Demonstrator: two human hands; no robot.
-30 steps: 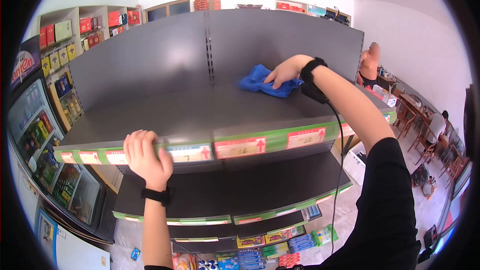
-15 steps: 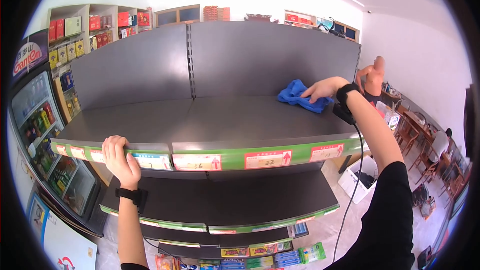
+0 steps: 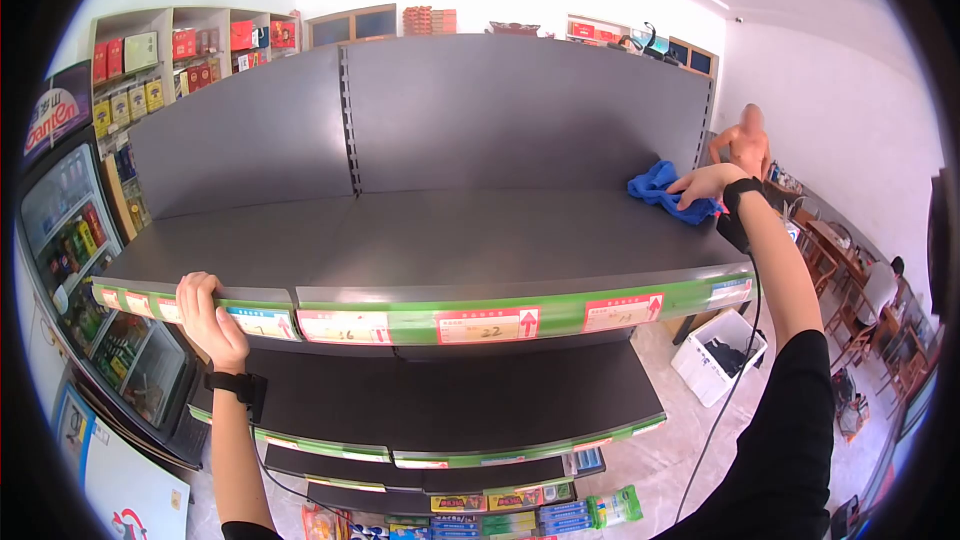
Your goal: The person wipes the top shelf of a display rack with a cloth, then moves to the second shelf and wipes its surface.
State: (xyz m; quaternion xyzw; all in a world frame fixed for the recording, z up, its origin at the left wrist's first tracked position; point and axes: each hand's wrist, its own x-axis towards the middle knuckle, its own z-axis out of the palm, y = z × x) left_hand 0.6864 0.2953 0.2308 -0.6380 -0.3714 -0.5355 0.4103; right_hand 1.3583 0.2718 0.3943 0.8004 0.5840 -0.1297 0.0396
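Note:
A crumpled blue cloth (image 3: 655, 187) lies on the dark grey top shelf (image 3: 430, 230), close to its right end. My right hand (image 3: 706, 186) is on the cloth, fingers bent and pressing it to the shelf; part of the cloth is hidden under the palm. On the left, my left hand (image 3: 212, 320) grips the shelf's front edge, its fingers hooked over the top. Beside that hand runs a green label strip (image 3: 410, 322) with red and white price tags. Both wrists wear black bands, and a thin cable hangs from the right one.
Packaged goods (image 3: 510, 515) fill the lowest shelf, under a bare middle shelf (image 3: 520, 400). Left stands a drinks fridge (image 3: 100, 290). A white bin (image 3: 705, 365) sits on the floor at right. One person (image 3: 745, 145) stands behind the shelf's right end; another person (image 3: 878, 290) sits farther right.
My right hand and the blue cloth have slid right along the top shelf. The view has shifted slightly to the right, while my left hand keeps its hold on the edge.

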